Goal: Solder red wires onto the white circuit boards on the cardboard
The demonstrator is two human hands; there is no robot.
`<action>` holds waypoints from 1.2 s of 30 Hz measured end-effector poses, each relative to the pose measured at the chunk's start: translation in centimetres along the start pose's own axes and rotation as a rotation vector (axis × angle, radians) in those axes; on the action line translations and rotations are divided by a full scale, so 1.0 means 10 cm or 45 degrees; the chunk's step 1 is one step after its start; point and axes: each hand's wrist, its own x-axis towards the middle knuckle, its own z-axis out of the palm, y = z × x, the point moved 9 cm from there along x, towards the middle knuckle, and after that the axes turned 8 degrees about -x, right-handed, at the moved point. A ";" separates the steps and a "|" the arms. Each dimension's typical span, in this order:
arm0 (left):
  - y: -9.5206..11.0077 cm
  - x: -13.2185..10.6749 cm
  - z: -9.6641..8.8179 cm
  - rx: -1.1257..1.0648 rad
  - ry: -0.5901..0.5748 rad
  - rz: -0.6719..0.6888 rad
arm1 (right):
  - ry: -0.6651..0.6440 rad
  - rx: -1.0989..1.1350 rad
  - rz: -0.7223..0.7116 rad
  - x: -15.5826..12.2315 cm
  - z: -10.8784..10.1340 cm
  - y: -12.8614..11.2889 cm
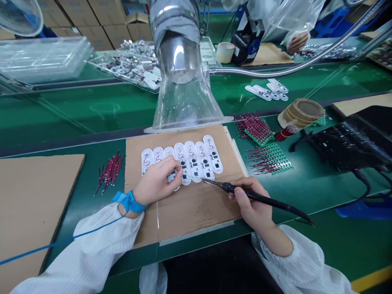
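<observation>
White circuit boards [194,163], slim black soldering iron [260,197]

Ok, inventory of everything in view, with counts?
white circuit boards: seven, white, on the near cardboard
near cardboard sheet: one, brown, under the boards
left cardboard sheet: one, brown, left of it
red pins: one loose bunch, dark red, between the sheets
green boards with red pins: two, green, right of the near cardboard
tape roll: one, brown, beyond them
fume hood: one, clear and metal, above the boards
soldering iron: one, black, over the near cardboard
co-worker's hand: one, far right
left hand: on the boards, blue wrist strap
right hand: holding the iron
</observation>
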 end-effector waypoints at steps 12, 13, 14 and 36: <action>-0.01 0.01 0.02 0.003 -0.002 -0.011 | -0.046 -0.047 -0.017 0.02 0.04 -0.02; -0.01 0.01 0.02 0.003 -0.003 -0.011 | -0.040 -0.037 -0.022 0.02 0.03 -0.02; -0.01 0.01 0.02 0.004 0.000 -0.012 | -0.034 -0.020 -0.026 0.02 0.03 -0.03; -0.02 0.02 0.02 -0.007 -0.019 -0.018 | -0.125 -0.074 -0.081 0.03 0.07 -0.09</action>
